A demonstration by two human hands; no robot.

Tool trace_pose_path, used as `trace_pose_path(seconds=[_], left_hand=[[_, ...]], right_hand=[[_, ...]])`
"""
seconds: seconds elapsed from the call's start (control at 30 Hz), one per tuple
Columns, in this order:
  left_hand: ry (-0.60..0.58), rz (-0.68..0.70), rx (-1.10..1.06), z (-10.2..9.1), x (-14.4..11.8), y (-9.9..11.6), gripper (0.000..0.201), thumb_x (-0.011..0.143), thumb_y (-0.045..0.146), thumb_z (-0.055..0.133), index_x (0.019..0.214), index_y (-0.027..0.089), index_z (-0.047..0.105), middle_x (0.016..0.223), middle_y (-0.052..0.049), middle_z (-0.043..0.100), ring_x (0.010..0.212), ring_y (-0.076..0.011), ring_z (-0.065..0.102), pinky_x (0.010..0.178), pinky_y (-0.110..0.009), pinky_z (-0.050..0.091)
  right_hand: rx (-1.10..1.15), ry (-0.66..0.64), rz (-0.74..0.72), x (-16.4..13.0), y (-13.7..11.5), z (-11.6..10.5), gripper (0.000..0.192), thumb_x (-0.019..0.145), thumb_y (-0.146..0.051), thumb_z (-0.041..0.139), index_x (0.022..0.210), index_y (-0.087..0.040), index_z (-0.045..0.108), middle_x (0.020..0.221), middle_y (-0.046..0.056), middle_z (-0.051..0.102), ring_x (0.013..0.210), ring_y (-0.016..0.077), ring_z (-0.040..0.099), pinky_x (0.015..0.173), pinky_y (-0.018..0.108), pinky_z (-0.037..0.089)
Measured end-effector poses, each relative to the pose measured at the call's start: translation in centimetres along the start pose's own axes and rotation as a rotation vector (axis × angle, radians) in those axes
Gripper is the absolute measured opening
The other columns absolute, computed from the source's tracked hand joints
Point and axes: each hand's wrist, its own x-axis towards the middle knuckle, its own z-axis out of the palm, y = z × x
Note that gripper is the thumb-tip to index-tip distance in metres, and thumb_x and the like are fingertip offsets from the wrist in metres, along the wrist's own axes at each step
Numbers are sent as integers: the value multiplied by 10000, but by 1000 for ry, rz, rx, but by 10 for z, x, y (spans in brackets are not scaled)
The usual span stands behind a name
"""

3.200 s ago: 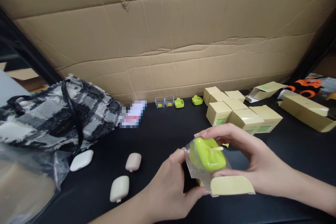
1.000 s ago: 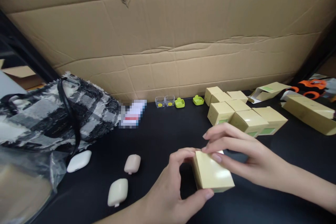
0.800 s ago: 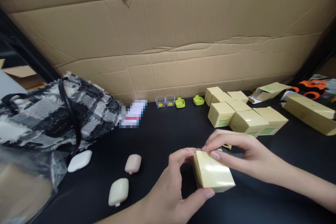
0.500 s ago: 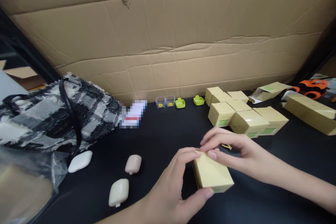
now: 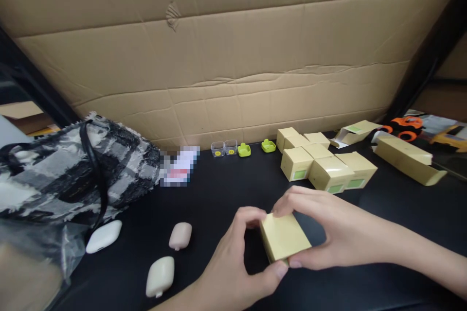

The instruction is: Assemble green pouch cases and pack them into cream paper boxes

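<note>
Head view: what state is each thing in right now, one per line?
Small box: closed, held in both hands.
Left hand: gripping the box.
Right hand: gripping the box.
Stacked boxes: closed, on the table.
Long carton: lying flat, end open.
Clear cups: upright.
Three cases: shut, lying apart.

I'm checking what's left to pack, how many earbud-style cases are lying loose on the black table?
3, all left of the hands: a white case by the plaid bag, a pinkish case nearer centre, and a cream case closest to the camera. The bag may hide more.
</note>
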Motion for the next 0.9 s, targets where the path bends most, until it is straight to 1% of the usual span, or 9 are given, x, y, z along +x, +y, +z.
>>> trace_pose_path(seconds=[0.1,0.2,0.27,0.33,0.5,0.6,0.7,0.8,0.9], left_hand=[[131,-29,-88,3,-1,-6,585,863,331,557,1302,356,171,1362,-74,331,1173,-246,470,1004,-481,383],[207,-126,-105,4,1,-8,413,925,347,457,1260,331,218,1368,-84,315,1188,-238,452,1016,-489,359],[213,-178,-117,3,4,-7,367,933,358,443,1235,305,242,1352,-98,337,1181,-236,458,1003,-480,368],[206,-223,-152,2,7,-5,345,934,372,433,1217,283,256,1344,-116,350,1156,-238,480,971,-470,392],[181,-295,-193,1,10,-1,313,936,390,415,1184,241,294,1320,-143,378,1118,-232,518,967,-464,394],[167,-305,-161,1,8,0,320,936,391,415,1194,239,300,1318,-142,395,1137,-231,510,988,-462,379],[157,-308,-131,1,7,1,333,930,383,427,1203,240,301,1323,-144,405,1142,-237,513,984,-461,383],[156,-312,-110,0,7,-1,342,925,373,434,1211,239,305,1309,-145,425,1136,-246,523,971,-464,394],[135,-304,-76,0,7,-3,341,923,364,433,1219,242,315,1255,-124,469,1131,-240,525,986,-465,388]], right_hand=[[37,167,-51,9,7,-12,422,743,-281,699,1119,-214,519,1068,44,627,976,196,606,827,306,494],[-44,264,-49,34,22,-36,480,769,-276,644,1211,-222,463,1188,61,589,1065,207,583,904,334,479],[-188,204,-11,55,35,-55,513,759,-277,615,1241,-210,451,1246,77,570,1121,228,560,956,370,452],[-238,151,25,76,51,-75,597,736,-275,624,1297,-189,438,1319,103,534,1176,257,530,984,393,431],[-307,-62,135,106,93,-108,585,676,-338,699,1217,-144,591,1210,151,634,1057,334,609,892,436,480],[-288,-213,141,108,110,-111,567,683,-412,709,1188,-164,639,1196,117,663,1041,318,631,861,388,502],[-275,-290,138,107,117,-108,535,694,-427,703,1154,-155,671,1185,111,673,1042,310,635,855,369,503],[-281,-280,137,104,116,-106,496,722,-420,680,1128,-135,684,1162,129,681,1043,316,631,859,381,497],[-295,-182,108,93,103,-102,456,822,-441,566,1156,-144,656,1195,140,652,1075,309,608,893,405,475]])
